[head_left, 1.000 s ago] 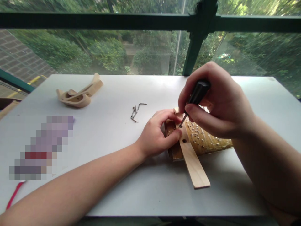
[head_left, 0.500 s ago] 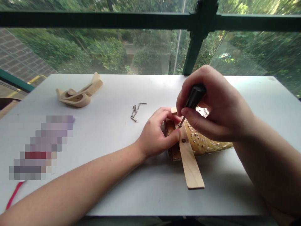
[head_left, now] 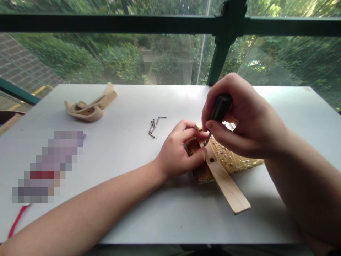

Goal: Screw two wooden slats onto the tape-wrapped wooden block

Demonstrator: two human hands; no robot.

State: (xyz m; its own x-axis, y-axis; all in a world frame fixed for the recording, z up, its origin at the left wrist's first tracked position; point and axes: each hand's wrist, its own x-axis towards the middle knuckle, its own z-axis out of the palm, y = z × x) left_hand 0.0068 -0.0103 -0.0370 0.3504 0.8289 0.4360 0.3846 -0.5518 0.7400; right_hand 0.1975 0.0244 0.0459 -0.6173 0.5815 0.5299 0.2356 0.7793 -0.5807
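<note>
1. At far left, a pixelated purple item point(head_left: 50, 167) with a red strap point(head_left: 18, 220) lies on the white counter point(head_left: 133, 206), well apart from the hands; what it is, I cannot tell.
2. Curved wooden pieces point(head_left: 87, 108) rest together near the counter's back edge, probably there to leave the working space free.
3. Loose screws point(head_left: 152, 126) lie in a small cluster beyond the left hand, seemingly kept within easy reach.
4. The left hand point(head_left: 178, 151) holds the wooden strip point(head_left: 230, 186) on the block, its thumb and forefinger narrowly spaced around the screwdriver's tip, likely to steady the joint. Whether they also pinch metal there, I cannot tell.
5. The pitted, tan block point(head_left: 226, 153) lies on the counter under the strip, apparently serving as a support. The strip crosses it diagonally, its near end overhanging; an open hole point(head_left: 212, 160) shows beside the tip.
6. The right hand point(head_left: 247, 124) has its fingers closed around the screwdriver point(head_left: 221, 108), tilted with its tip down at the strip, a grip that seems to suit both pressing and turning.
</note>
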